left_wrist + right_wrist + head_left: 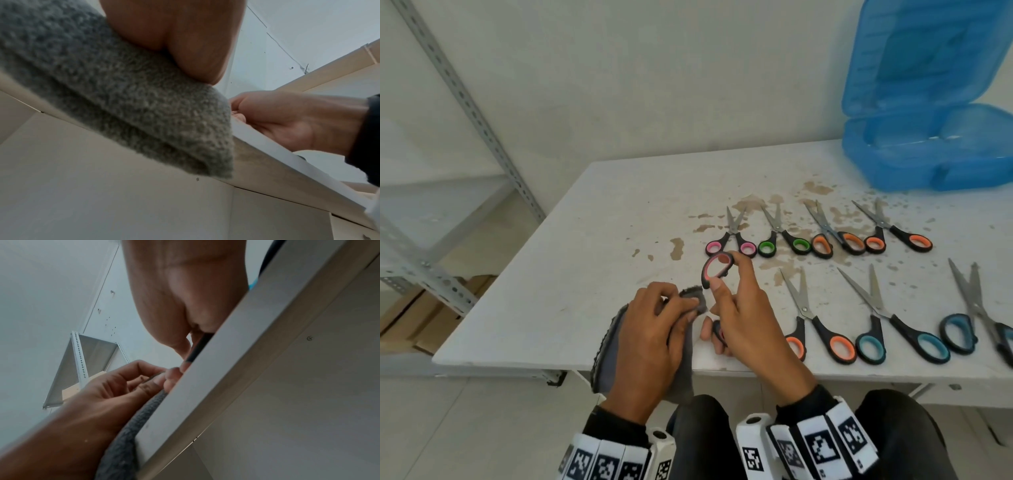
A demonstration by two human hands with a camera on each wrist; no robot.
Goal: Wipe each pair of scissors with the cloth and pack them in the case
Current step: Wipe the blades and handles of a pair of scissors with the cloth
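My right hand [743, 315] grips a pair of scissors with black and pink handles [717, 269], the handle loops spread apart, near the table's front edge. My left hand [654, 329] pinches the grey cloth [609, 346] against the scissors' blade end; the blades are hidden by cloth and fingers. The cloth [123, 105] drapes over the table edge under my left palm. In the right wrist view a dark handle [197, 348] shows in my right fingers. The blue plastic case [928, 154] stands open at the back right, with its lid up.
Several scissors lie in two rows on the white table [602, 222]: pink [732, 236], green [784, 240] and orange [835, 240] behind, orange [815, 325] and teal [893, 325] in front. Brown stains mark the tabletop. A metal shelf frame [465, 102] stands at the left.
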